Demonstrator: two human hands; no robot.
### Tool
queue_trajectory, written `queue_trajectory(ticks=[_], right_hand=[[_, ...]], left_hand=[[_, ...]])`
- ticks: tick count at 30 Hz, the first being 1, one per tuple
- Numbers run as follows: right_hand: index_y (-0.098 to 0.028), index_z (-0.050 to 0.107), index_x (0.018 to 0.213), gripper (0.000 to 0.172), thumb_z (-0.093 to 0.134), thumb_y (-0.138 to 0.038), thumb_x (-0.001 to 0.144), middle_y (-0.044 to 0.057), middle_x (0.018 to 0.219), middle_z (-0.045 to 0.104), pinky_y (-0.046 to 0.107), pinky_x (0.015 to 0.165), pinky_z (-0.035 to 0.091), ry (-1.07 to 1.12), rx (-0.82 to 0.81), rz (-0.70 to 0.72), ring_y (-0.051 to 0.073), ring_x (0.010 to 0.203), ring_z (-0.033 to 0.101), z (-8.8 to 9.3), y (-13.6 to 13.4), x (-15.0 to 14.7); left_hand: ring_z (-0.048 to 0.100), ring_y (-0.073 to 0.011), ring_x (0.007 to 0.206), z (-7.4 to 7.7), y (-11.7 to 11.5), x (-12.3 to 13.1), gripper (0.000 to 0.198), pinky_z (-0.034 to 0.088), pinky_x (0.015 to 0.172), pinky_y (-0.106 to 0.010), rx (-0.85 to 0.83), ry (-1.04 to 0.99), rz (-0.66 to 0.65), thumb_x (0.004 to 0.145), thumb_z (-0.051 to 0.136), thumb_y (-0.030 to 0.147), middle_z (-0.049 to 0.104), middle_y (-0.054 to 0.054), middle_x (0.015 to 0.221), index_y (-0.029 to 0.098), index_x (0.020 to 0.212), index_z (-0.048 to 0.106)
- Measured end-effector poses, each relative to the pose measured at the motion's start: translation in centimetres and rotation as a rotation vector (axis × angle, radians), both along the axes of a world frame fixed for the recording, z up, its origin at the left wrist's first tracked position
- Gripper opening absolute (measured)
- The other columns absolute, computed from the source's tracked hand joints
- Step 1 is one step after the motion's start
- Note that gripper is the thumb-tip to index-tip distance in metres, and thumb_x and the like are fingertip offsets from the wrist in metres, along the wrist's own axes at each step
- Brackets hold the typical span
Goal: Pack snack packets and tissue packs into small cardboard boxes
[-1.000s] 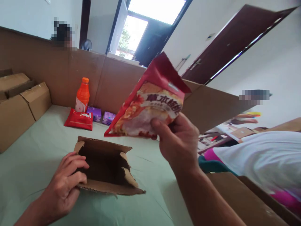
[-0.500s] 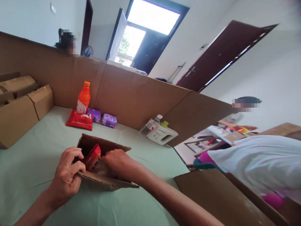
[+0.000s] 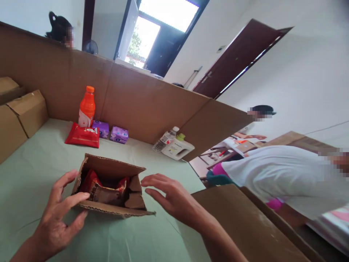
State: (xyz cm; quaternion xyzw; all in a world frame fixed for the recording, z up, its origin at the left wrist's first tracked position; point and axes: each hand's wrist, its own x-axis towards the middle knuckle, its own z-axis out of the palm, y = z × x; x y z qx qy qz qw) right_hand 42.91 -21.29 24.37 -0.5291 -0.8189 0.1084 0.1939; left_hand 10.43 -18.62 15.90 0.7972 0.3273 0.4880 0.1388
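Note:
A small open cardboard box (image 3: 114, 162) stands on the pale green tabletop with its flaps up. Inside it lies a red snack packet (image 3: 107, 194) with a brownish front; the box walls hide its lower part. At the box's left end is my left hand (image 3: 58, 211), fingers spread, with fingertips at or just over the near left edge. My right hand (image 3: 166, 193) is just beyond the right end of the box, empty, its fingers stretched toward the rim and the thumb apart.
Behind the box stand an orange bottle (image 3: 87, 107), a red packet (image 3: 83, 135), two purple tissue packs (image 3: 119, 134), a clear bottle (image 3: 165, 139) and a white jug (image 3: 178, 147). Cardboard boxes (image 3: 32, 111) line the left. A large carton (image 3: 234, 222) and a person in white (image 3: 272, 165) are at right.
My right hand has come out of the box, leaving the packet lying inside. My left hand has loosened from the box's edge and opened. The view has shifted slightly right.

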Motion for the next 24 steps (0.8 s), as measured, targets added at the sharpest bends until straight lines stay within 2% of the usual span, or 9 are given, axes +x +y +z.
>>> queue_trajectory(ticks=[3, 6, 9, 12, 14, 15, 19, 22, 24], right_hand=[[-0.024, 0.072, 0.104, 0.020, 0.053, -0.025, 0.098, 0.008, 0.111, 0.075, 0.037, 0.092, 0.056, 0.044, 0.030, 0.007, 0.021, 0.105, 0.069, -2.2, -0.1, -0.2], [-0.025, 0.066, 0.120, 0.026, 0.053, -0.030, 0.098, 0.011, 0.132, 0.065, 0.041, 0.099, 0.054, 0.136, 0.196, -0.131, 0.024, 0.121, 0.063, -3.2, 0.7, -0.6], [-0.024, 0.051, 0.142, 0.046, 0.051, -0.042, 0.100, 0.014, 0.146, 0.054, 0.048, 0.106, 0.048, 0.176, 0.270, -0.184, 0.028, 0.134, 0.052, -2.7, 1.7, -0.9], [-0.025, 0.056, 0.138, 0.047, 0.043, -0.052, 0.102, 0.011, 0.133, 0.065, 0.047, 0.103, 0.049, 0.106, 0.090, 0.012, 0.027, 0.122, 0.060, -2.2, 1.9, -1.3], [-0.025, 0.062, 0.131, 0.043, 0.044, -0.051, 0.102, 0.010, 0.126, 0.069, 0.046, 0.101, 0.050, 0.054, -0.017, 0.114, 0.026, 0.117, 0.063, -2.6, 1.5, -1.6], [-0.024, 0.062, 0.131, 0.041, 0.046, -0.048, 0.102, 0.010, 0.127, 0.069, 0.046, 0.101, 0.049, 0.043, -0.024, 0.117, 0.027, 0.118, 0.062, -3.2, 1.2, -1.8], [-0.023, 0.054, 0.142, 0.042, 0.048, -0.031, 0.101, 0.013, 0.138, 0.063, 0.047, 0.102, 0.051, 0.102, 0.163, -0.044, 0.027, 0.125, 0.059, -7.2, 0.4, -2.0], [-0.029, 0.067, 0.129, 0.033, 0.050, -0.028, 0.100, 0.011, 0.143, 0.059, 0.048, 0.102, 0.053, 0.179, 0.289, -0.090, 0.027, 0.130, 0.056, -9.9, 0.1, -1.8], [-0.031, 0.071, 0.123, 0.031, 0.051, -0.027, 0.100, 0.009, 0.142, 0.061, 0.049, 0.103, 0.053, 0.230, 0.292, -0.074, 0.027, 0.133, 0.054, -10.7, 0.1, -1.6]], left_hand=[[0.057, -0.0227, 0.127, -0.1, 0.8, 0.1, 0.038, 0.053, 0.106, -0.039, -0.022, 0.053, -0.080, 0.093, 0.056, 0.014, 0.056, -0.008, 0.137, 0.026, 0.129, 0.054], [0.068, -0.0175, 0.105, -0.1, 1.4, 0.4, 0.051, 0.058, 0.095, -0.031, -0.106, 0.130, -0.062, 0.097, 0.053, 0.024, 0.065, -0.008, 0.125, 0.024, 0.146, 0.038], [0.067, -0.0196, 0.111, 0.1, 1.6, 0.8, 0.053, 0.057, 0.098, -0.035, -0.074, 0.135, 0.031, 0.098, 0.049, 0.024, 0.061, -0.010, 0.134, 0.024, 0.149, 0.034], [0.055, -0.0266, 0.130, 0.2, 1.5, 1.4, 0.052, 0.052, 0.106, -0.044, 0.027, 0.134, 0.162, 0.097, 0.052, 0.020, 0.048, -0.012, 0.146, 0.026, 0.146, 0.039], [0.047, -0.0305, 0.138, 0.1, 1.5, 1.6, 0.052, 0.048, 0.110, -0.051, 0.027, 0.154, 0.212, 0.096, 0.053, 0.019, 0.038, -0.013, 0.153, 0.028, 0.145, 0.040], [0.044, -0.0316, 0.140, 0.0, 1.6, 1.6, 0.052, 0.046, 0.111, -0.054, -0.002, 0.167, 0.211, 0.096, 0.053, 0.020, 0.035, -0.013, 0.156, 0.029, 0.145, 0.041], [0.034, -0.0325, 0.146, -0.5, 2.9, 1.4, 0.047, 0.040, 0.115, -0.057, -0.195, 0.219, 0.097, 0.094, 0.044, 0.017, 0.029, -0.007, 0.160, 0.031, 0.138, 0.053], [0.031, -0.0338, 0.148, -0.4, 4.5, 1.0, 0.049, 0.034, 0.118, -0.059, -0.270, 0.267, -0.011, 0.085, 0.046, 0.012, 0.030, -0.006, 0.160, 0.030, 0.126, 0.065], [0.033, -0.0354, 0.147, 0.0, 5.4, 0.5, 0.050, 0.035, 0.117, -0.058, -0.331, 0.309, -0.104, 0.079, 0.054, 0.013, 0.026, -0.007, 0.163, 0.029, 0.124, 0.067]])
